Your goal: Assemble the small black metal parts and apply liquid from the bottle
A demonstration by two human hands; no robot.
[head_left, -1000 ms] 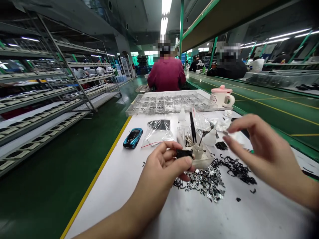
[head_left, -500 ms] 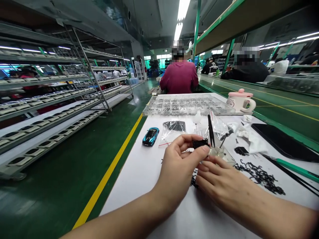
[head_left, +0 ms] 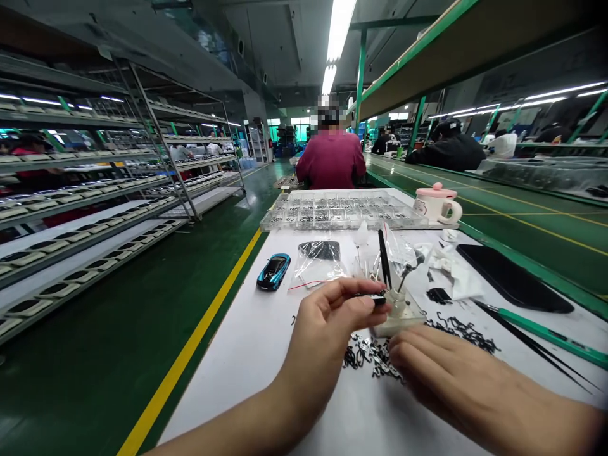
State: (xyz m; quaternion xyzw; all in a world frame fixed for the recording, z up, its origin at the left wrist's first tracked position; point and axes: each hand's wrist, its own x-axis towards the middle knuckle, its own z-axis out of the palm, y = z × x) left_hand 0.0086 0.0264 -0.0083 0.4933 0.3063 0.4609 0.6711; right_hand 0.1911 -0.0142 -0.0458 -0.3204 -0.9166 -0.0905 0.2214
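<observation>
My left hand (head_left: 330, 323) is closed, pinching a small black plastic part (head_left: 379, 301) between thumb and fingers above the white table (head_left: 228, 354). Lower and to its right, my right hand (head_left: 441, 364) rests at the table with its fingers curled together; its fingertips are hidden, so I cannot make out what is in them. Between the hands lies a scatter of small black hook-shaped pieces (head_left: 363, 354), some with shiny faces. More of these pieces (head_left: 468, 330) are spread beyond my right hand. Just behind the hands, a clear holder (head_left: 403, 311) has black tweezers (head_left: 384, 259) standing in it.
A blue toy car (head_left: 274, 272) and a plastic bag (head_left: 318, 259) lie at the left. Behind stands a clear compartment tray (head_left: 342, 218), beside a pink-lidded mug (head_left: 437, 206). A dark pad (head_left: 515, 275) and a green-handled tool (head_left: 546, 332) lie right. Someone (head_left: 330, 155) sits ahead.
My right hand has drawn away from the left and come down to the small black pieces. The left hand still holds its part, now tilted. The camera view has shifted slightly.
</observation>
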